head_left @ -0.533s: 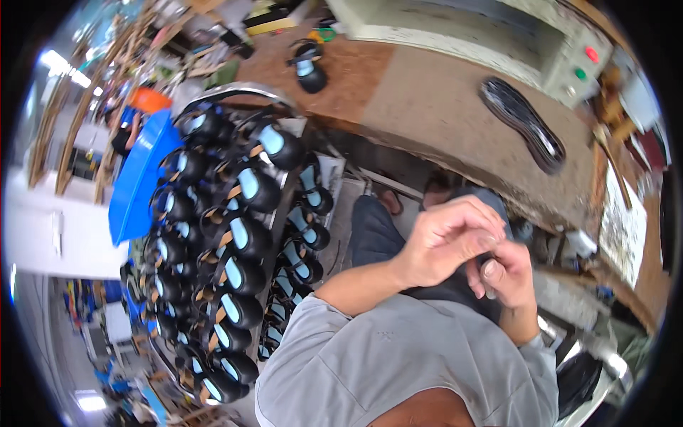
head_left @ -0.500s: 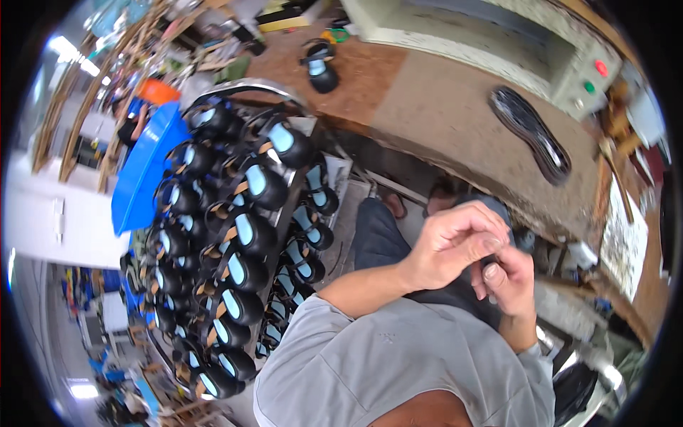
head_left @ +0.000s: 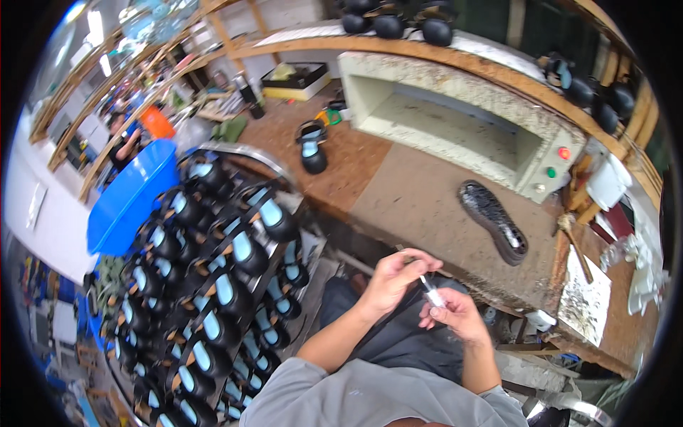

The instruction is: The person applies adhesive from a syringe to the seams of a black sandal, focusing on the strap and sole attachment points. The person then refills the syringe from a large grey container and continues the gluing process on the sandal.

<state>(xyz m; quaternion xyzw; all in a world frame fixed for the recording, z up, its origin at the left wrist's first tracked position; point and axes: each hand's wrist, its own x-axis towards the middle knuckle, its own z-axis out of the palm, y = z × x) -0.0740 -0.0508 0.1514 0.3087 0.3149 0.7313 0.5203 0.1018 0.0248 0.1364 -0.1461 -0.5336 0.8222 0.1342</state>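
Below the bench (head_left: 427, 206), beside the rack of black shoes (head_left: 206, 285), both hands now sit lower and more open to view than half a second ago, when they were bunched together. On the bench lie a black sole (head_left: 493, 220) and a lone shoe (head_left: 311, 148). At the lap, the left hand (head_left: 393, 279) and right hand (head_left: 455, 315) meet, fingers pinched on a small white tube-like item (head_left: 432, 293), now plainly exposed between them, so the handling of it is under way.
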